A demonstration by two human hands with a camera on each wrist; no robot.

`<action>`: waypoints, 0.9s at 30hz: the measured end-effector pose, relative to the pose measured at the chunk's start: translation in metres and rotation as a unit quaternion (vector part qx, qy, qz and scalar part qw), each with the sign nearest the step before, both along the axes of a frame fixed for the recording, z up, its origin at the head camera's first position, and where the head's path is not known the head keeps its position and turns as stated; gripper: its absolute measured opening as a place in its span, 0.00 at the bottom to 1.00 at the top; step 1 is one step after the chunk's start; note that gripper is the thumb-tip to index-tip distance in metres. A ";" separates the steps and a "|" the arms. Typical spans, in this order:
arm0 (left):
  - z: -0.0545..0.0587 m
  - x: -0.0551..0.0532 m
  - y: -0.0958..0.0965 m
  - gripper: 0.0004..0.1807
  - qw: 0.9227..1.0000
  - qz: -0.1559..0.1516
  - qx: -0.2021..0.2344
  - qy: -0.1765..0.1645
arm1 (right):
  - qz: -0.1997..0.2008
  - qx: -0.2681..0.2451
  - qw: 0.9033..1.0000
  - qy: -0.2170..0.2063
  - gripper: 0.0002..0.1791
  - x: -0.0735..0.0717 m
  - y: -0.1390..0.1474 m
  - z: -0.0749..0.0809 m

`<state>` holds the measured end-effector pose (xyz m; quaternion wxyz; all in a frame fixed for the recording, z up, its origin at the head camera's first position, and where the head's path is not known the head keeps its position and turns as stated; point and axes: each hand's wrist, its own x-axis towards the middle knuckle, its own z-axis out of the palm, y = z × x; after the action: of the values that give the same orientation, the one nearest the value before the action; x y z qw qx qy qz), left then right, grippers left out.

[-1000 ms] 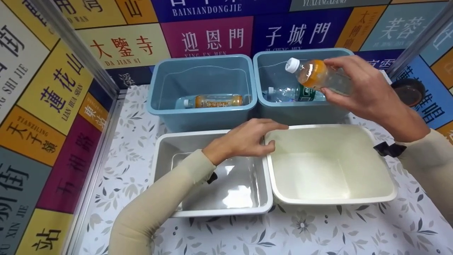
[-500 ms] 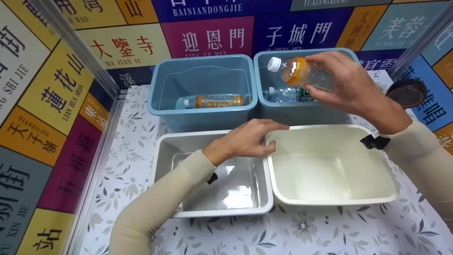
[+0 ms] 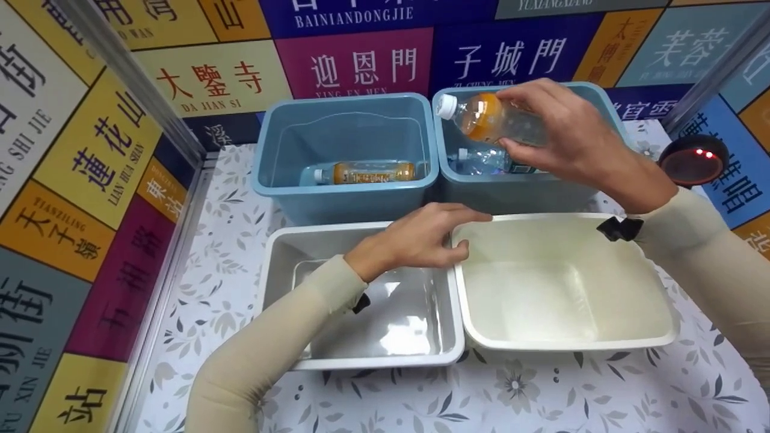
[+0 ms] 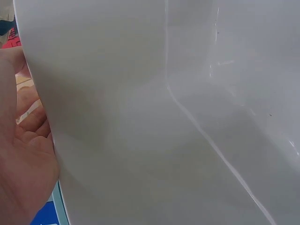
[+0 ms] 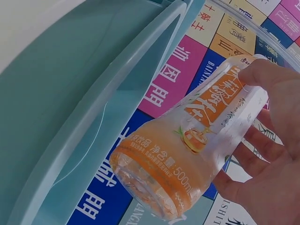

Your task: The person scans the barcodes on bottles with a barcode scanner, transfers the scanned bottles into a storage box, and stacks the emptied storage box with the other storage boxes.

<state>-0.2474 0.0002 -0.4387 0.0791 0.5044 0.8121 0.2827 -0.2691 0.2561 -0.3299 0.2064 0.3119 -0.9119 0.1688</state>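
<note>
My right hand (image 3: 577,129) grips a plastic drink bottle (image 3: 478,117) over the right blue bin (image 3: 511,187). The bottle lies tilted, its white cap toward the left. Orange print and a white label show on the bottle (image 5: 187,136) in the right wrist view, fingers and thumb round its far part. My left hand (image 3: 415,237) rests at the adjoining rims of the grey bin (image 3: 361,362) and the cream bin (image 3: 571,344), index finger stretched along the rim. In the left wrist view the left hand (image 4: 28,154) shows beside the bin wall, its fingers loosely bent.
An orange-labelled bottle (image 3: 373,172) lies in the left blue bin (image 3: 346,201). A clear bottle (image 3: 481,161) with a green label, partly hidden, lies in the right blue bin. A dark round object (image 3: 695,160) stands at the right. Printed panels (image 3: 361,63) wall the leaf-patterned table (image 3: 517,391).
My right hand has moved left with the bottle, bringing it further across the right blue bin. The left hand has stayed in place on the rims.
</note>
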 end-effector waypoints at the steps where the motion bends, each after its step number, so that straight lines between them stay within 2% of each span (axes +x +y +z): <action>1: -0.001 0.000 0.000 0.29 1.000 0.001 0.001 0.003 | 0.002 0.000 1.000 0.000 0.36 -0.001 -0.002 0.000; 8: -0.002 0.000 -0.001 0.29 1.000 0.005 0.006 0.020 | 0.021 -0.008 1.000 0.001 0.35 -0.012 -0.023 0.001; 21: -0.001 -0.001 0.000 0.29 1.000 -0.002 0.007 0.018 | 0.023 -0.021 0.999 -0.028 0.34 -0.023 -0.041 -0.002; 27: 0.000 -0.001 0.000 0.29 1.000 -0.005 0.004 0.011 | 0.030 -0.023 0.999 -0.028 0.34 -0.026 -0.048 -0.004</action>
<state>-0.2486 0.0003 -0.4388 0.0696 0.5115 0.8093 0.2803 -0.2946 0.2084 -0.3338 0.1827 0.3292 -0.9036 0.2046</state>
